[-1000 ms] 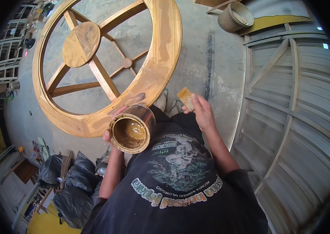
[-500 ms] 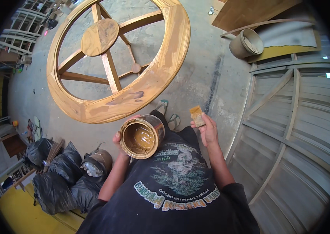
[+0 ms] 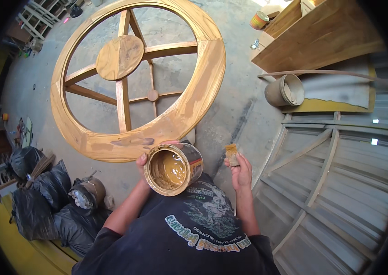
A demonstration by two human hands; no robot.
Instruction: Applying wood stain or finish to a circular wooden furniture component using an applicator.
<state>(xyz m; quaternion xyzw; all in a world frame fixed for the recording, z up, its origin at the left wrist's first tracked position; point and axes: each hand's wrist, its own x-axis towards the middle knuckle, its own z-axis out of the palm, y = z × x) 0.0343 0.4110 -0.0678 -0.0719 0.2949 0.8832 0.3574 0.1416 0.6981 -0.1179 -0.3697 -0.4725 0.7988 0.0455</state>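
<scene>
A round tin (image 3: 195,161) of glossy brown-ochre paste is tilted so its mouth faces me, with paste smeared over its inner wall and rim. My left hand (image 3: 142,166) is closed around the tin's left side; most of its fingers are hidden behind it. To the right, my right hand (image 3: 242,175) pinches a small flat putty scraper (image 3: 232,154) whose upper part is stained ochre. Just beyond the tin stands a round wooden table frame (image 3: 189,110) with spokes and a centre disc (image 3: 119,57). Darker brown patches mark the near part of its ring.
Black plastic bags (image 3: 33,211) and a bucket (image 3: 87,192) sit at the lower left. A grey bucket (image 3: 276,93) stands on the right beside a wooden panel (image 3: 317,39). A slatted metal panel (image 3: 336,183) borders the right side. Farther back is a small tin (image 3: 259,20).
The view has shifted, and the table frame shows nearer to the tin. Both hands keep their hold on the tin and the scraper, and the tin's mouth overlaps the ring's near edge.
</scene>
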